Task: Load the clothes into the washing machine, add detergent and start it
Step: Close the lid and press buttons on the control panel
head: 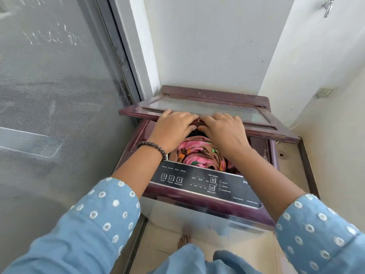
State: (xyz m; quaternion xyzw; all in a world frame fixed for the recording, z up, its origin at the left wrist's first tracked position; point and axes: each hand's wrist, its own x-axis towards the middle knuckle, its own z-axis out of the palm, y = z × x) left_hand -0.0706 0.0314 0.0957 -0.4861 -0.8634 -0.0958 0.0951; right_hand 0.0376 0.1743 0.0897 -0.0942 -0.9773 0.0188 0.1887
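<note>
Both hands, left hand (173, 128) and right hand (223, 129), grip the lid (207, 107) edge with curled fingers above the clothes (199, 155) (pink blanket); it looks like lid-closing, then the Power button (163, 176).

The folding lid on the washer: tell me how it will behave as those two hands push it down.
The lid probably stays stiff within each panel but bends at its middle hinge, where a fold line shows. It looks light for its size: thin frame, clear panes. With the left hand and right hand curled over its front edge, it may drop quickly once unfolded, so the fingers could get pinched.
</note>
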